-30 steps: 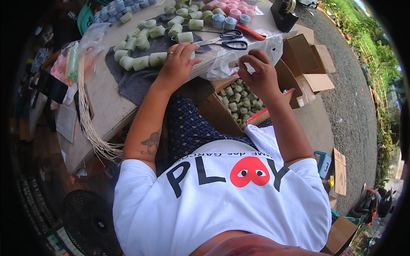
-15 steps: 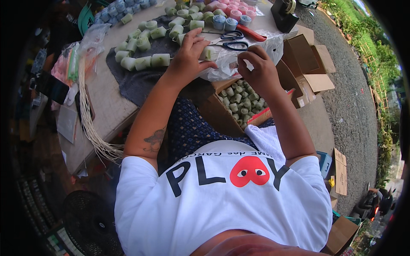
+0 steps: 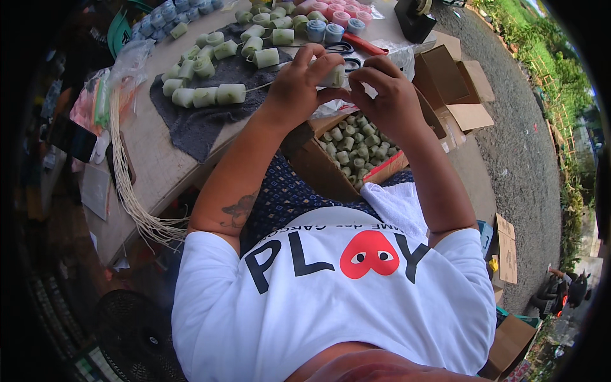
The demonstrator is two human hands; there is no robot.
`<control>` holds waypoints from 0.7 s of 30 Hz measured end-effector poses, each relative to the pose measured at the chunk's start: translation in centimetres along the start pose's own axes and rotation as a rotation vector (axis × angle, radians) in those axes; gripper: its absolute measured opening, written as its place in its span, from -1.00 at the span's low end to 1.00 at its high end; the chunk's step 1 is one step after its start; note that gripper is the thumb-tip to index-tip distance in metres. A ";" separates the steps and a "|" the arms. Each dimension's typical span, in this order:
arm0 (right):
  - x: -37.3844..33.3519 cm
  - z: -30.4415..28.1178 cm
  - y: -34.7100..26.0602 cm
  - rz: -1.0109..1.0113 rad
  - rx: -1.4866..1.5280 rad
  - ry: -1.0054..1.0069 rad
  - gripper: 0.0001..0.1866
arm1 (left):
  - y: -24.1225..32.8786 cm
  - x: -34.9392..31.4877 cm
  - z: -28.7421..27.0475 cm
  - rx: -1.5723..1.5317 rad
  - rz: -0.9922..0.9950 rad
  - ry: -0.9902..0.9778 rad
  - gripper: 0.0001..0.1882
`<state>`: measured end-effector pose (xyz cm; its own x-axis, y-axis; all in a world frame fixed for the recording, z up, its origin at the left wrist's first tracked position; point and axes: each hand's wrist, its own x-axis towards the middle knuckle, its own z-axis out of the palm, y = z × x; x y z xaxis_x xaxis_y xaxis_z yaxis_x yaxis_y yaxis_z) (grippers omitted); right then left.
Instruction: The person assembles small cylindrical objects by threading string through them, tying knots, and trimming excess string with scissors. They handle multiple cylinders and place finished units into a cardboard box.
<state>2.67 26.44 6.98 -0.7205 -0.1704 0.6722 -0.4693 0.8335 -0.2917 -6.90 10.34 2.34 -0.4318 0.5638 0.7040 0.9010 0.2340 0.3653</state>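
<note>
My left hand [image 3: 298,83] is closed around a pale green candle [image 3: 333,77], gripping it between thumb and fingers. At that candle's right end, my right hand [image 3: 387,95] pinches with thumb and forefinger at a thin pale cord [image 3: 345,77]. On the left, a cord [image 3: 259,86] runs from my left hand to a row of green candles [image 3: 205,97] on a dark grey cloth [image 3: 191,130]. Several more green candles [image 3: 252,46] are strung together in a curve behind. Scissors [image 3: 340,48] with dark blue handles lie just beyond my hands, partly covered.
A cardboard box [image 3: 324,167] full of green candles stands below my hands. Pink candles [image 3: 340,14], blue candles [image 3: 316,29], a red-handled tool [image 3: 366,44] and a black tape dispenser [image 3: 415,24] are at the back. White cords [image 3: 121,159] hang over the table's left side.
Both hands have come closer together, the left shifting right with the green candle. My right thumb and forefinger now meet the candle's end. The strung candles appear slightly further left.
</note>
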 end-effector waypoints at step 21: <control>0.7 -0.4 -1.0 -0.070 0.023 0.027 -0.83 | 0.8 -1.2 -0.6 -0.446 -0.114 0.081 -0.47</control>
<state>2.83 25.72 8.06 -0.6720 -0.2130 0.7093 -0.5298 0.8075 -0.2594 -5.69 9.39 2.14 -0.5448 0.4866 0.6829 0.7497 -0.0822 0.6567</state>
